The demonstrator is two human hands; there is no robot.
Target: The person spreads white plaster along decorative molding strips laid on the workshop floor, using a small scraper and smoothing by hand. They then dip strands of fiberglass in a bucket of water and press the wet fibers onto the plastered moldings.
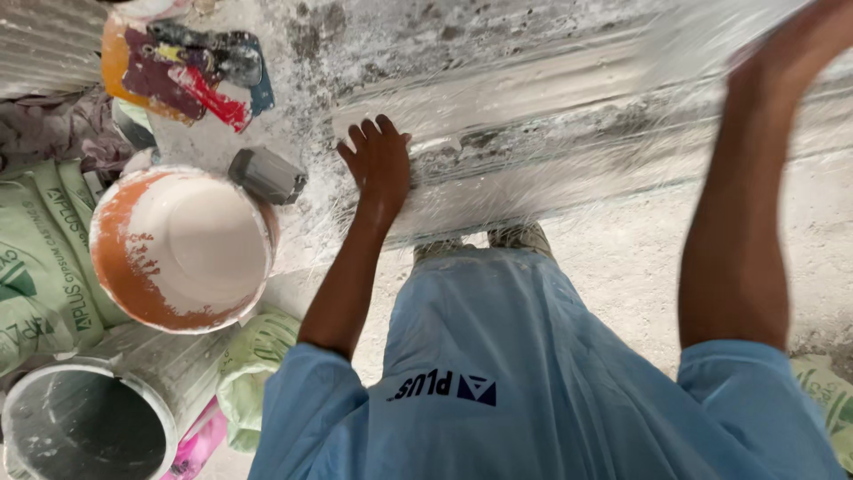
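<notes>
Both hands spread on a wet white plaster slab, pressing its surface.

Left hand (380,164) flat and open, fingers splayed on the plaster slab (533,133); right hand (791,53) blurred, seemingly open, gripping nothing. Likely heavy, slick, brittle; best taken by the edges. Left of the hand: orange bucket (178,249), grey block (267,175), gypsum sacks (40,258) crowding close.

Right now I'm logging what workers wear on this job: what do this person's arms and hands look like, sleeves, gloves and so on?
Both hands are bare, with no gloves, rings or watch showing. The left hand is sharp, fingers plainly uncovered; the right hand is blurred, so small details cannot be told. The forearms are bare too. The light blue short-sleeved shirt ends in loose sleeves above the elbows, with a dark printed mark on its front.
</notes>
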